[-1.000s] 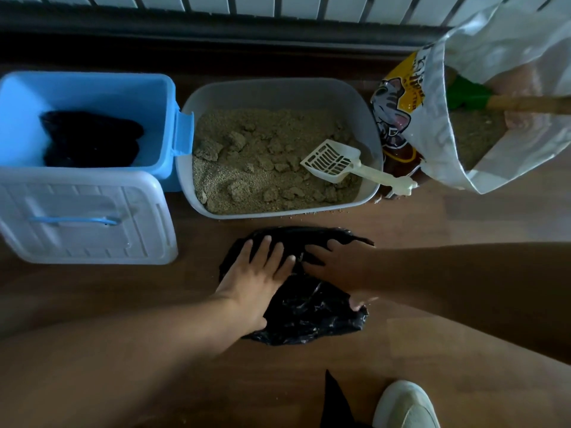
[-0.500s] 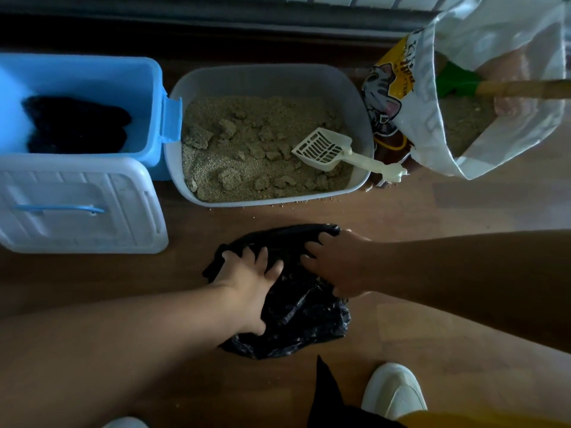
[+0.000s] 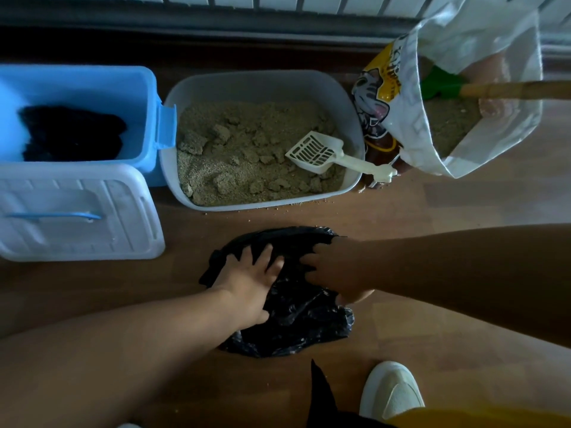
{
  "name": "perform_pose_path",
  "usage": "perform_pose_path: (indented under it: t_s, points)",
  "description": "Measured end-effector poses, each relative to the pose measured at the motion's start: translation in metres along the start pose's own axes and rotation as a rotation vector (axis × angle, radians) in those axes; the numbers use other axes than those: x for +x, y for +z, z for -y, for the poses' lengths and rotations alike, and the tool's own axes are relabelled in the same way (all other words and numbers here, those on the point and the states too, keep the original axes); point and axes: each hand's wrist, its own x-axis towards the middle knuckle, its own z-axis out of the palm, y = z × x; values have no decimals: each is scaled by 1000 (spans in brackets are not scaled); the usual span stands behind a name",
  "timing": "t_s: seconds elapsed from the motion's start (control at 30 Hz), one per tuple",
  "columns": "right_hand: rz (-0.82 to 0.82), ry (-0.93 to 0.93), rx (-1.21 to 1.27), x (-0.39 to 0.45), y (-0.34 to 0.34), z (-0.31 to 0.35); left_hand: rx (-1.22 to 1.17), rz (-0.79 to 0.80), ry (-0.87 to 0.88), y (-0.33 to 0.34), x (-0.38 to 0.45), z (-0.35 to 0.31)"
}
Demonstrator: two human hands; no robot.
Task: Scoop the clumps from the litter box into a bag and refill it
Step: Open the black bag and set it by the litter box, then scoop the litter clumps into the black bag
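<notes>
A crumpled black bag (image 3: 296,322) lies on the wooden floor in front of the grey litter box (image 3: 262,76). My left hand (image 3: 250,285) presses flat on the bag's left part with its fingers spread. My right hand (image 3: 335,270) rests on the bag's right part, its fingers bent into the folds. The litter box holds sandy litter with several clumps (image 3: 222,132). A white slotted scoop (image 3: 315,152) lies in it, its handle over the right rim.
An open litter sack (image 3: 401,97) with a cat picture stands right of the box, with a green scoop (image 3: 441,83) on a wooden handle inside. At the left is a blue bin (image 3: 92,84) with something black in it, and its white lid (image 3: 77,211) lies on the floor. A white shoe (image 3: 391,390) is near the bottom.
Both hands have shifted on the black bag: my left hand slid left and spread, my right hand's fingers bent into the folds. The bag's upper edge has widened.
</notes>
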Motion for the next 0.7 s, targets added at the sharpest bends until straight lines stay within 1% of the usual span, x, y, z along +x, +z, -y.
perform_pose_path:
  t_s: [0.1, 0.23, 0.3, 0.4, 0.5, 0.6, 0.7]
  points:
    - [-144, 26, 62, -1, -13, -11, -35, -110, 16, -22, -4, 6]
    - [-233, 97, 109, -7, -28, -28, -59, -299, 20, -55, -10, 18]
    - [-279, 113, 133, -11, -33, -35, -118, -365, 13, -66, -14, 24]
    - [-368, 162, 155, -13, -41, -45, -270, -437, -19, -75, -19, 34]
    - [-440, 223, 217, -15, -48, -47, -388, -498, -99, -79, -21, 48]
    - [-519, 252, 184, -14, -49, -42, -446, -531, -116, -78, -19, 58]
    - [-619, 271, 165, -13, -50, -40, -457, -563, -118, -78, -17, 63]
